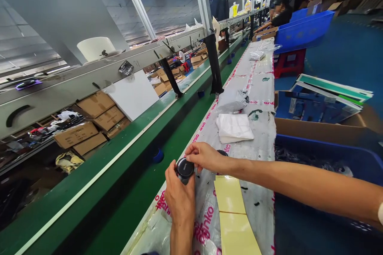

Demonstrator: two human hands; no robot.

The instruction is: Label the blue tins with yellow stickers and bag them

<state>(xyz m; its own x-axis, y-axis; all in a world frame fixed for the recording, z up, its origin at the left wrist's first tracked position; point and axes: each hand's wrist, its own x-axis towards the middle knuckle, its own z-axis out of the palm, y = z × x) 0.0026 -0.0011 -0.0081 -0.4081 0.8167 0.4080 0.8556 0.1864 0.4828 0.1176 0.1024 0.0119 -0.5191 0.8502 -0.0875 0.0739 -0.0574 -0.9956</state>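
Note:
My left hand [180, 196] is wrapped round a small round black device [184, 168], with its flat top facing up and small light lettering on it. My right hand [206, 156] reaches across from the right, its thumb and fingertips pinched together at the device's upper right rim. Whether something thin sits in that pinch is too small to tell. Both hands are over the bench [206, 191], covered in plastic with pink lettering. Just behind my right wrist, another dark round thing [222, 153] shows in part. Nearer me, pale yellow backing sheets [231, 197] lie below my right forearm.
Left of the bench runs a green conveyor belt [131, 203] bearing a blue round item [158, 155]. Folded white sheets [235, 128] and a plastic bag [231, 101] lie ahead. A blue bin [329, 147] stands right. A person [281, 11] sits farther along.

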